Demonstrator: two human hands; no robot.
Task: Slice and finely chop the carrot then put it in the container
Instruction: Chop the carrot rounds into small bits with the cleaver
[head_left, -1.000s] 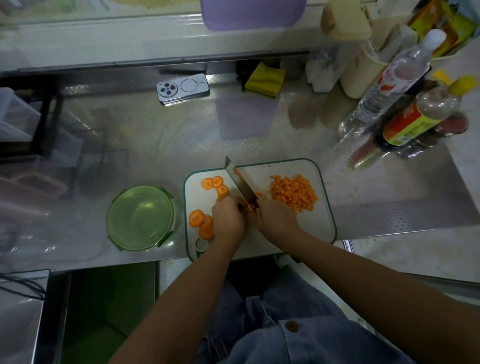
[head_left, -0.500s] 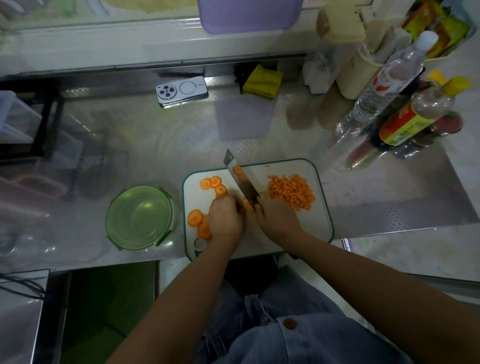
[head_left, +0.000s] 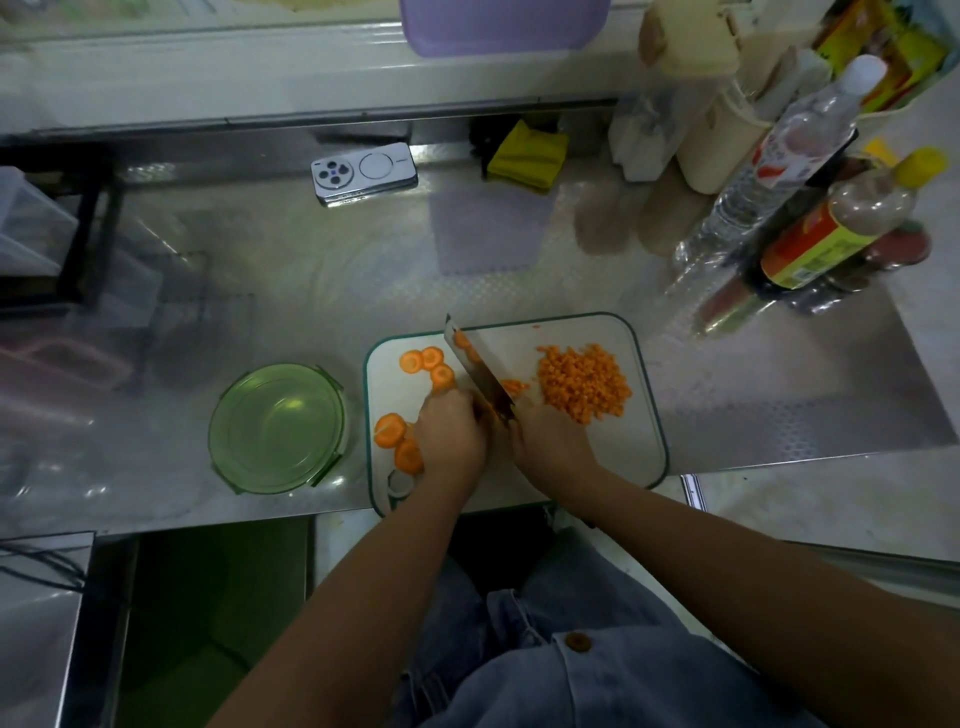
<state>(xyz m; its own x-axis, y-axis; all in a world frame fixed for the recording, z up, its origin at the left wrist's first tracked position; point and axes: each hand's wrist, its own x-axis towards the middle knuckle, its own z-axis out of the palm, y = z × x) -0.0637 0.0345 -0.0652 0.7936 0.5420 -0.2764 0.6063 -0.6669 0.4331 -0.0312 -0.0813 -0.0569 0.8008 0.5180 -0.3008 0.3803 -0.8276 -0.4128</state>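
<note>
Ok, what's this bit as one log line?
step: chopping | right hand: grips knife | left hand: holds carrot | chopped pile: on board | container: empty

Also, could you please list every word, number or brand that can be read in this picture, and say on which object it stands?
No text here can be read with certainty.
Yellow-capped bottle: red and yellow label, print too blurred.
Clear bottle: red and white label, too blurred.
Phone: a tiny mark, too small.
Yellow packets: print blurred.
</note>
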